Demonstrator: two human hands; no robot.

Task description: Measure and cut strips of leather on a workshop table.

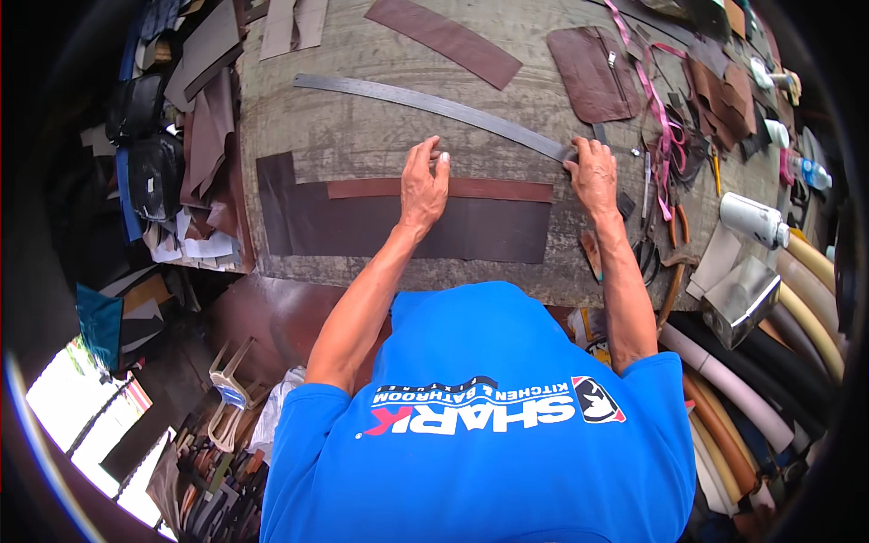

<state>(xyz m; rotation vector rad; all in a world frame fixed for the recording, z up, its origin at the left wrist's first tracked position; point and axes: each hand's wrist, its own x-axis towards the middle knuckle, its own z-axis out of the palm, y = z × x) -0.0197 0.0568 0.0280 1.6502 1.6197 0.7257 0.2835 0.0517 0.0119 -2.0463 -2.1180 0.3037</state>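
My left hand [423,188] hovers over or rests on a narrow reddish-brown leather strip [502,188], its thumb and fingers apart and nothing in them. That strip lies along the upper part of a wider dark brown leather piece [398,226]. At the ruler's right end, my right hand [594,178] has its thumb and fingers closed on a long steel ruler [425,103]. The ruler slants across the table, beyond the strip, with its far end to the left. Under the left end of the strip, another dark leather piece [276,204] overlaps the wide one.
On the worn table [344,136] lie a brown leather piece [444,41] and a zippered leather panel [593,74]. Scissors [646,258], a hammer [673,285], pink tape [659,136] and a white bottle [753,220] crowd the right. Material rolls [724,385] stand below; leather scraps [210,136] pile up left.
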